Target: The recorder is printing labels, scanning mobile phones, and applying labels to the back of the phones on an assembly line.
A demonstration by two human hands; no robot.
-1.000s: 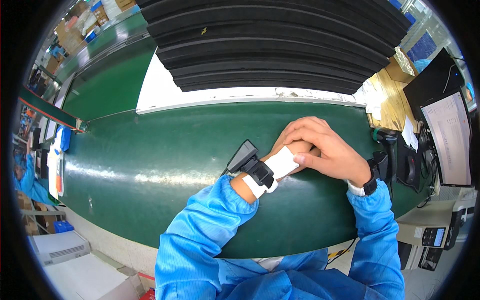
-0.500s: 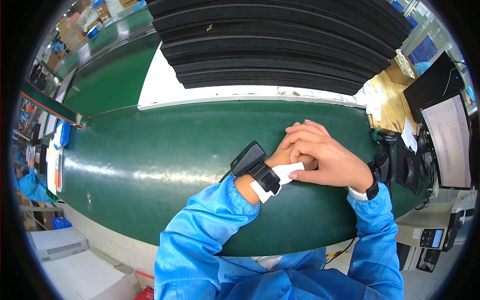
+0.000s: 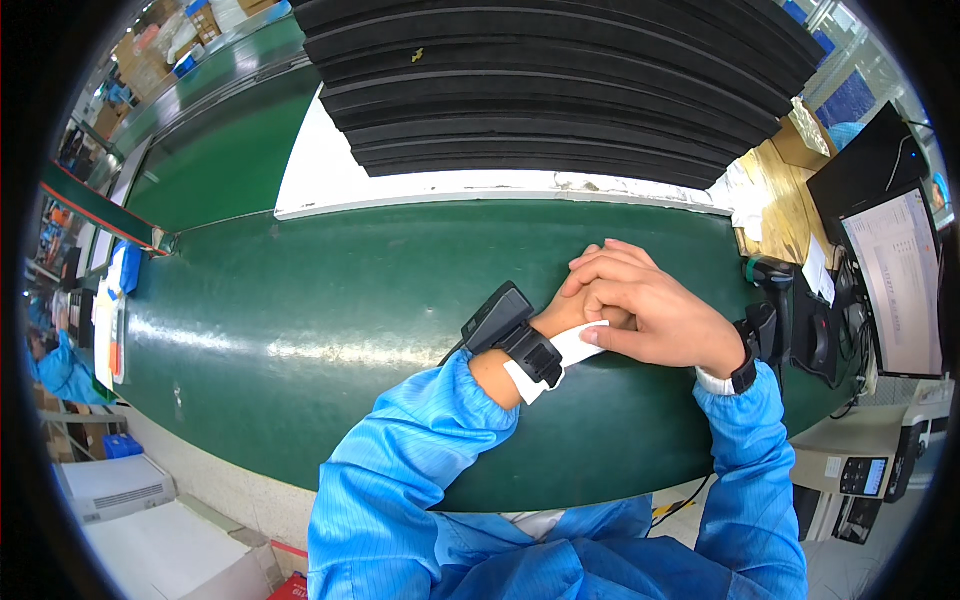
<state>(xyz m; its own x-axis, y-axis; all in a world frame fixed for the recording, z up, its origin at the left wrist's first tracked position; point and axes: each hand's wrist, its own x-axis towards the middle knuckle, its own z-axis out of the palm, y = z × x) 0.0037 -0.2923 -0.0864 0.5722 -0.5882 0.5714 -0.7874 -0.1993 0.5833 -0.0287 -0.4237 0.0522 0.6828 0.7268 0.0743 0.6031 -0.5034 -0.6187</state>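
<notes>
My right hand is laid over my left hand above the green table, its fingers curled across the back of it. The right thumb presses on the upper end of a white strip, paper or cloth, that lies along my left wrist. That strip passes beneath the strap of a black wrist-worn device, and its other end pokes out below. Most of my left fingers are hidden behind the right hand. A second black band circles my right wrist.
Beyond my hands, a tall stack of black ridged sheets rests on a white board. On the right are a handheld scanner, a black mouse, a monitor and a label printer. Papers lie by the left edge.
My right thumb has shifted slightly up along the white strip, and more of the strip shows flat on my wrist. My arms stay almost where they were.
</notes>
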